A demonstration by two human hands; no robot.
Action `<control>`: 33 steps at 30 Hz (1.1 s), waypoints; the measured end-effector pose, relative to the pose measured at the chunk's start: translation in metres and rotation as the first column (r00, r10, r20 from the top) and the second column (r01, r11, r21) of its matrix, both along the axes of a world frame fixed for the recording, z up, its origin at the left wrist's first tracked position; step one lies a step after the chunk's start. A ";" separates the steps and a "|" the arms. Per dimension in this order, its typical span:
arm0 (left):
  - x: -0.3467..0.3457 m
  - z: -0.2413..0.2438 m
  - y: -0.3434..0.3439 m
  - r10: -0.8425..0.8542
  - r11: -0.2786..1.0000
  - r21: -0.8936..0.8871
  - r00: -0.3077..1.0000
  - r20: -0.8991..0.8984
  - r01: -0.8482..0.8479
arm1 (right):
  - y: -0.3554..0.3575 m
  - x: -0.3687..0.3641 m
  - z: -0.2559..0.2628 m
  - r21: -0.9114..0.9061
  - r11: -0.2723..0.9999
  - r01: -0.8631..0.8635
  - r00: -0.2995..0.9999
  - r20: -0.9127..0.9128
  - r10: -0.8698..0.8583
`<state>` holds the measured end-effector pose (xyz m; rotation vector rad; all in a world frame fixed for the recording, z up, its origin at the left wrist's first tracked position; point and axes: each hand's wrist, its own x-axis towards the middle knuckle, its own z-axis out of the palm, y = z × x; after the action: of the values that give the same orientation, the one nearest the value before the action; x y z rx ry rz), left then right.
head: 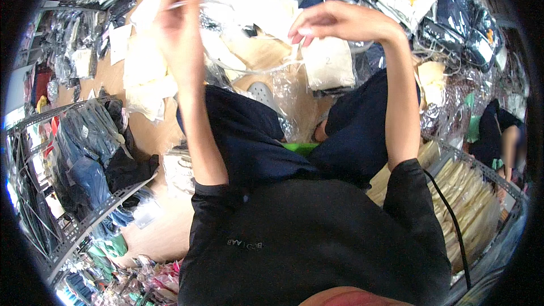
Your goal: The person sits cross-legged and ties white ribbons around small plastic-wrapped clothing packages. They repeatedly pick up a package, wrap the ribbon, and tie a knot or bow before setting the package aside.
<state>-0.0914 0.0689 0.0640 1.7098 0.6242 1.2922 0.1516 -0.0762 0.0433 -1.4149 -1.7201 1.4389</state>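
My left hand (180, 10) is raised at the upper left, blurred by motion. A thin white strand shows at its fingers, but the blur hides whether they grip it. My right hand (327, 21) is bent down at the wrist, its fingertips pinching a white plastic cord (259, 70). That cord curves leftward, low over the bagged goods. Just below my right hand lies a cream folded item in a clear bag (328, 64), marked with a digit. Between the hands, white and beige packages (255, 49) lie in strong glare.
A grey clog (260, 93) stands on the floor between my knees; green shows beneath me at the seat (301, 148). Metal shelving (91, 210) with bagged clothes is at left. Bagged dark garments (452, 4) lie upper right, stacked cream packets (463, 195) lower right. Another person (495, 136) is at far right.
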 end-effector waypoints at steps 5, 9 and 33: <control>0.052 0.016 -0.029 -0.235 0.955 0.114 0.933 -0.272 0.273 | -0.019 0.019 0.040 0.299 0.888 0.349 0.918 -0.299 -0.261; 0.095 0.013 -0.046 -0.474 0.880 -0.062 0.865 -0.165 0.471 | -0.032 0.023 0.038 0.363 0.767 0.530 0.836 -0.379 -0.398; 0.101 -0.008 -0.068 -0.295 0.955 0.057 0.953 0.071 0.292 | -0.051 0.002 0.021 0.207 0.503 0.839 0.513 -0.610 -0.604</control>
<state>0.0101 0.0007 0.0558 1.7056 0.2816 1.1614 0.1534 -0.1276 0.0645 -1.1530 -0.8296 0.6689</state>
